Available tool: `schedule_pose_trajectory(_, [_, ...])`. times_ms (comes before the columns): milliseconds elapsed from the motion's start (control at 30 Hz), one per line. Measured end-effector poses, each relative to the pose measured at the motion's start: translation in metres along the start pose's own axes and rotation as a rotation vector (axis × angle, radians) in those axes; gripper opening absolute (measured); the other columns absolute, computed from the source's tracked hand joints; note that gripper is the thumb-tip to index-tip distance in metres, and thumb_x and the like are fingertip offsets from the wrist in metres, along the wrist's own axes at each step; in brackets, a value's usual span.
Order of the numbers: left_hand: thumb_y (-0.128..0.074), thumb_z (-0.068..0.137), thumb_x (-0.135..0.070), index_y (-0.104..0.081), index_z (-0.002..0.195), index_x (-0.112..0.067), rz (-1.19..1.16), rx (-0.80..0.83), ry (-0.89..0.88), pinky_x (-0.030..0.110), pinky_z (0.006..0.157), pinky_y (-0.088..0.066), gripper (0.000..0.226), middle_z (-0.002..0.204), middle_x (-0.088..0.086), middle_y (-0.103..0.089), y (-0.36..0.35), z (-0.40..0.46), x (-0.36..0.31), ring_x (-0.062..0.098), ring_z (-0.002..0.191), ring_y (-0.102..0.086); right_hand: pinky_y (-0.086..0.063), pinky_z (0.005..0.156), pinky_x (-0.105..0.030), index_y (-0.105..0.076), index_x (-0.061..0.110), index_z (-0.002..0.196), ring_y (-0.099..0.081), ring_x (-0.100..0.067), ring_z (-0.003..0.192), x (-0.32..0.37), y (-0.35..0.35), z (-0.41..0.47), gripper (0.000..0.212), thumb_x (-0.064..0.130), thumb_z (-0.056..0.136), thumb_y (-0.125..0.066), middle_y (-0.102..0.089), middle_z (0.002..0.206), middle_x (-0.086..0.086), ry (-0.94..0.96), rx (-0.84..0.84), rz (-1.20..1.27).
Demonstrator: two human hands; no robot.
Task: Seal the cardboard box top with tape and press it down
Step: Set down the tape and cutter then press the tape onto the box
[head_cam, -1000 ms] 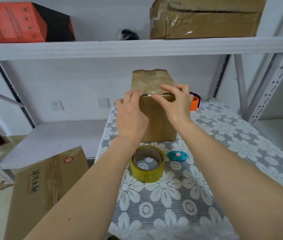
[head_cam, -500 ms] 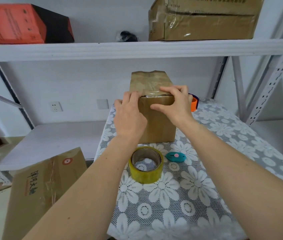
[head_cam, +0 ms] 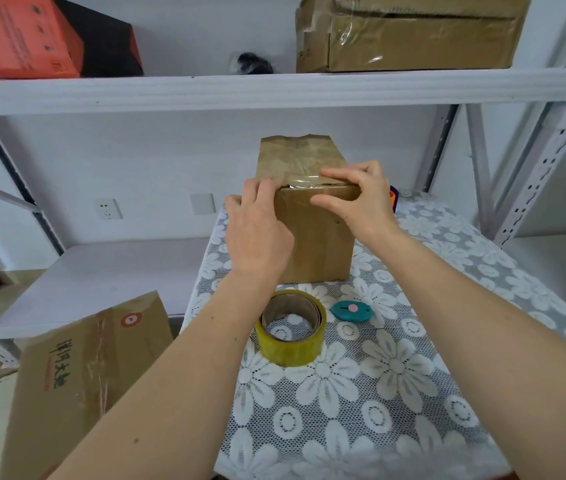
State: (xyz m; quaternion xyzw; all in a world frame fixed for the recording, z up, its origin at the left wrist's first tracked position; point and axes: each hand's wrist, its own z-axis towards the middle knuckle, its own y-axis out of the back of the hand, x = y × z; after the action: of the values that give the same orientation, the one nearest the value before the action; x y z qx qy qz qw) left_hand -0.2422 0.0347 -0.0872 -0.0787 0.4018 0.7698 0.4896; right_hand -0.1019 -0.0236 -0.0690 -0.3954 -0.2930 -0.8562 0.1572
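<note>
Pressing along the near top edge of the cardboard box [head_cam: 312, 233], both hands work a strip of clear tape [head_cam: 304, 183] down over the seam. The box stands upright near the middle of the table [head_cam: 447, 306], toward its far edge, on the flowered lace cloth. The left hand [head_cam: 257, 233] lies against the box's left near corner, fingers fairly straight and resting on the top edge, probably to steady the box and pin the tape end. The right hand [head_cam: 361, 199] straddles the right near corner, fingers flat on the top and thumb on the front face, so the tape folds over the edge. The tape roll [head_cam: 291, 329] and a teal cutter [head_cam: 350, 311] lie just in front of the box, within easy reach. Glossy wrinkles suggest the tape is not yet fully flattened.
</note>
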Motion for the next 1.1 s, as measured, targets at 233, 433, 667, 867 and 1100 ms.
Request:
schedule_pose_trajectory(233, [-0.047,0.071,0.011,-0.052,0.124,-0.022,0.005,-0.003,-0.007,0.035,0.067,-0.045,0.063,0.126,-0.001,-0.052,-0.002,-0.001,0.002,0.028,0.101,-0.043,-0.034,0.104,-0.028,-0.068,0.034,0.109,-0.039,-0.022,0.117,-0.001,0.004,-0.003,0.046,0.029,0.067,-0.084,-0.042,0.109,0.007,0.02,0.027,0.0])
schedule_pose_trajectory(433, [-0.047,0.071,0.012,-0.051,0.126,-0.023,0.002,0.004,-0.02,0.034,0.067,-0.042,0.065,0.127,-0.002,-0.051,-0.001,-0.001,0.002,0.029,0.102,-0.043,-0.036,0.107,-0.034,-0.066,0.035,0.114,-0.038,-0.021,0.119,0.0,0.01,-0.004,0.05,0.024,0.068,-0.083,-0.041,0.111,0.009,0.002,0.095,-0.017])
schedule_pose_trajectory(667, [-0.046,0.072,0.008,-0.044,0.134,-0.026,0.022,0.109,-0.023,0.037,0.077,-0.047,0.071,0.14,-0.007,-0.043,0.007,-0.002,0.001,0.033,0.112,-0.044,-0.037,0.109,-0.041,-0.059,0.032,0.127,-0.04,-0.024,0.122,0.004,0.019,-0.004,0.064,0.008,0.071,-0.08,-0.042,0.118,0.008,-0.001,0.189,-0.119])
schedule_pose_trajectory(867, [-0.049,0.078,0.004,-0.027,0.145,-0.033,-0.011,0.24,-0.003,0.033,0.079,-0.047,0.08,0.154,-0.011,-0.024,0.023,-0.012,0.002,0.029,0.118,-0.047,-0.036,0.102,-0.027,-0.038,0.022,0.143,-0.042,-0.02,0.126,0.008,0.019,-0.031,0.063,0.001,0.088,-0.061,-0.038,0.14,-0.005,-0.073,0.053,-0.236])
schedule_pose_trajectory(1100, [-0.041,0.094,-0.015,-0.062,0.117,-0.017,-0.085,0.205,0.232,0.038,0.074,-0.05,0.031,0.096,0.006,-0.07,0.033,-0.053,0.02,0.026,0.088,-0.063,-0.045,0.071,-0.031,-0.066,0.012,0.08,-0.053,-0.018,0.084,-0.001,0.021,-0.074,0.04,-0.01,0.09,-0.035,-0.057,0.088,-0.002,-0.257,0.056,-0.21])
